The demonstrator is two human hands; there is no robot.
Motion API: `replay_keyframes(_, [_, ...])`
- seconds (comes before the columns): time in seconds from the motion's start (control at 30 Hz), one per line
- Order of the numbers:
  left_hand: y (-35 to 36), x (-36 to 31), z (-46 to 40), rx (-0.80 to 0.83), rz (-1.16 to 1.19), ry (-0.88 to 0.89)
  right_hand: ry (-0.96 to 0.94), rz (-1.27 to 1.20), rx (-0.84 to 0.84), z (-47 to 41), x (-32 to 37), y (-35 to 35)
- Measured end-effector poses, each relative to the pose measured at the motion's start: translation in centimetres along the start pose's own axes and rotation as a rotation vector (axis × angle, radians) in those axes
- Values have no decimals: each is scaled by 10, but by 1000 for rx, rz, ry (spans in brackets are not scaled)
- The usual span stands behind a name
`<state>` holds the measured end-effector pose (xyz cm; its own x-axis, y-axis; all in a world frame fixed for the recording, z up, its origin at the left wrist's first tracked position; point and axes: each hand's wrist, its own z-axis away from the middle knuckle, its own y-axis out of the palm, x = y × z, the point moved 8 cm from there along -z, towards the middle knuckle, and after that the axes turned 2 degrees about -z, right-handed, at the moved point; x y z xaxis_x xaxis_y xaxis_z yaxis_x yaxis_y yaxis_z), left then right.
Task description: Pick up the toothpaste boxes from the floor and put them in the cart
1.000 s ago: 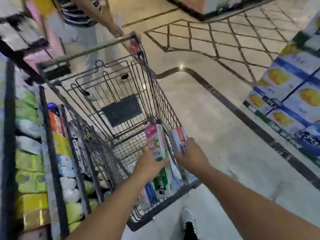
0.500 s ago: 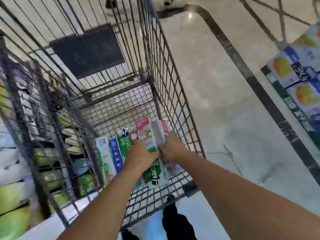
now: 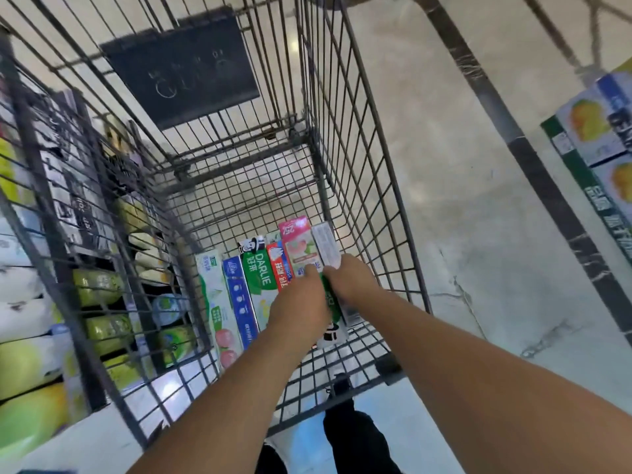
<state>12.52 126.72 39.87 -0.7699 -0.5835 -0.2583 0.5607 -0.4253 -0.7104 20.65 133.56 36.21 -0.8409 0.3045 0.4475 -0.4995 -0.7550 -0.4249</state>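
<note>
Both your arms reach down into the wire cart (image 3: 345, 107), hands low over its mesh floor at about 5 o'clock of the basket.

Your left hand (image 3: 299, 309) lies on a green-and-white box (image 3: 333, 313) whose lower end shows beneath the wrist; fingers bent over the pink-topped box (image 3: 297, 248). I cannot tell whether they clamp it or only press.

Your right hand (image 3: 352, 280) sits just beside, at 3 o'clock of the left, fingers curled round the lower end of a white box (image 3: 326, 244) that lies nearest the cart's right wall.

Toothpaste boxes lie side by side, lengthwise, on the cart floor. From 9 o'clock toward 3: a pale green box (image 3: 213, 302), a blue box (image 3: 237, 295), a green DARLIE box (image 3: 261, 271), a red box (image 3: 277, 265), then the pink-topped and white ones.

A dark panel (image 3: 181, 70) hangs at the cart's far end, 12 o'clock. Shelves of packaged goods (image 3: 30, 354) run along 9 o'clock. Printed cartons (image 3: 595, 124) stand at 3 o'clock on the marble floor (image 3: 444, 172).
</note>
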Motion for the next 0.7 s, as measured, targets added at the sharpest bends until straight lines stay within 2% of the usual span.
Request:
replay_keyframes(0.2, [-22, 21, 8, -122, 167, 19, -28, -101, -116, 12, -1, -13])
replay_keyframes(0.33, [-27, 40, 16, -114, 180, 16, 0, -45, -172, 16, -2, -24])
replay_keyframes(0.57, [-54, 82, 62, -85, 162, -42, -31, 178, -50, 58, 19, -19])
replay_keyframes(0.7, [-93, 116, 123, -102, 281, -108, -184, 295, 13, 119, 67, -20])
